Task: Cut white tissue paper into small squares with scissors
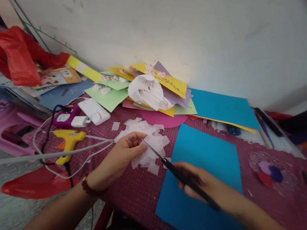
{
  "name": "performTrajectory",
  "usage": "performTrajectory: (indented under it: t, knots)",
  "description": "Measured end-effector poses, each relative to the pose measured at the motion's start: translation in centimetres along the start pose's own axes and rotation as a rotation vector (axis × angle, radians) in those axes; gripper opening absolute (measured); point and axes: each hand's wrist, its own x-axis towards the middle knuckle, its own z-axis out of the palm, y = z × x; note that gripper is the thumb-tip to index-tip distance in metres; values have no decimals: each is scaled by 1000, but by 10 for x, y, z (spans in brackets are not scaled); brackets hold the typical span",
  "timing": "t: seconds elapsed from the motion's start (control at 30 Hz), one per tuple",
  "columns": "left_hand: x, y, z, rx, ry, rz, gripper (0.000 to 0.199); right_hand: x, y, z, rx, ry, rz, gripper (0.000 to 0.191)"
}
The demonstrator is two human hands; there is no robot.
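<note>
My right hand point(198, 181) is wrapped round a pair of black-handled scissors point(183, 177), seen nearly edge-on. Their thin metal blades point up and left, with the tip at the fingers of my left hand point(128, 149). That hand is closed in a pinch, thumb against curled fingers; what it holds, if anything, is too small to make out. Under and beyond it lies a loose pile of small white paper pieces point(157, 141). A blue sheet point(202, 157) lies flat on the table, partly beneath my right hand and the scissors.
A yellow glue gun point(70, 142) lies left among white cables, near a purple power strip point(66, 115) and white adapter point(94, 111). Coloured cards point(110, 94) and crumpled white paper point(147, 91) sit against the wall. Right, a clear dish point(273, 172) holds coloured discs.
</note>
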Motion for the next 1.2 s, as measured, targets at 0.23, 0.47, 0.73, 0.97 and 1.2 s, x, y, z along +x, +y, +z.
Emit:
performTrajectory:
  t: [0.23,0.47,0.73,0.97,1.2]
  knots:
    - [3,-2,-3,-16,-48,-3,36,4,7,-1,81,15,7,66]
    - [0,2,-2,-5,-28,-6,41,3,7,2,125,63,68,60]
    - [-17,1,-13,-84,-75,-126,24,1,1,-2,41,28,2,69]
    - [-14,5,-9,-49,121,55,22,-7,18,-6,48,-51,-42,72]
    - [-12,4,0,46,-10,16,20,-4,3,2,2,-48,0,57]
